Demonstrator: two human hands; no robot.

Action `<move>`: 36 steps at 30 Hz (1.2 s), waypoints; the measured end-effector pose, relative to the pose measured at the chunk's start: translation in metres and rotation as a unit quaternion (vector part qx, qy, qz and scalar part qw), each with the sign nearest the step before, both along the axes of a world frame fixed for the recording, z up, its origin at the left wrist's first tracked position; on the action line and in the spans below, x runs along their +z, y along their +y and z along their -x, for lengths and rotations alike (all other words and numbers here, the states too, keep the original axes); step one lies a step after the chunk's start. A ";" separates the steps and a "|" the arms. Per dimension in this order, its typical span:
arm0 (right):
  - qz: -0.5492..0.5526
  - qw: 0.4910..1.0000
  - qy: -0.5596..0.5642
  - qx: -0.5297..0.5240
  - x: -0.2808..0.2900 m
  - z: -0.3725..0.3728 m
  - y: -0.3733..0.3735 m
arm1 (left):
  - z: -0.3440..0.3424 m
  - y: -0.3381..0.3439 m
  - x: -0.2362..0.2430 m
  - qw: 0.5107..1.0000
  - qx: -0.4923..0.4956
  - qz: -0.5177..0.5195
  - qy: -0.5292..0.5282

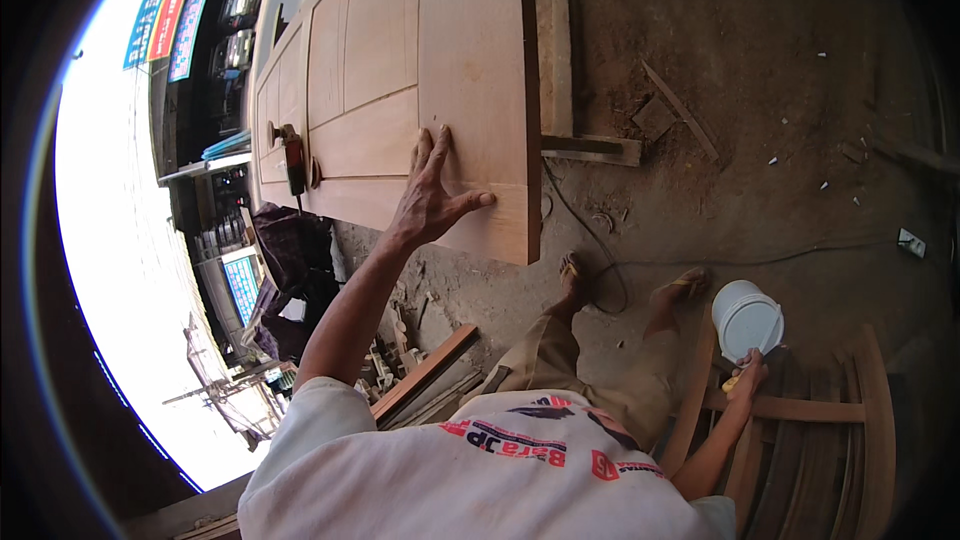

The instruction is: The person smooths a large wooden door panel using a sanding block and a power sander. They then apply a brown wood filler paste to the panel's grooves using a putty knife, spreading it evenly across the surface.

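My left hand [432, 192] rests with fingers spread on the near corner of a pale wooden panelled door [475, 60], which lies raised off the ground. Down at the right, my right hand [748, 374] is closed round a tool whose yellow handle end [732, 383] sticks out. The rest of that tool is too unclear to name. Just beyond this hand is a white bucket [748, 315], its pale top facing me. Farther along the door sits a red and black power tool [293, 162].
Wooden slats in a frame [815, 408] lie under and beside the bucket. A cable [740, 262] crosses the dirt floor to a white socket block [911, 243]. Wood offcuts [682, 112] lie right of the door. A reddish plank [425, 372] and scraps are left of my legs.
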State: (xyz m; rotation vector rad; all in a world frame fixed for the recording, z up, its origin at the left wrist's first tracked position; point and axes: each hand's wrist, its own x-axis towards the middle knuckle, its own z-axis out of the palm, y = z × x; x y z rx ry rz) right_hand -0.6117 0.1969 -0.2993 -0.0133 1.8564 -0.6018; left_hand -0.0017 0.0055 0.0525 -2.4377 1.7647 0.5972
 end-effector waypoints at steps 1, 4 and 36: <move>0.012 1.000 0.001 0.002 0.049 -0.022 -0.011 | -0.003 0.001 -0.001 1.000 0.001 0.007 -0.004; 0.095 0.988 0.023 0.117 0.215 -0.088 -0.059 | -0.010 0.014 -0.017 0.999 0.016 0.041 0.011; 0.546 0.684 -0.192 0.444 0.623 -0.587 -0.189 | -0.141 0.132 0.071 0.856 0.089 0.320 0.396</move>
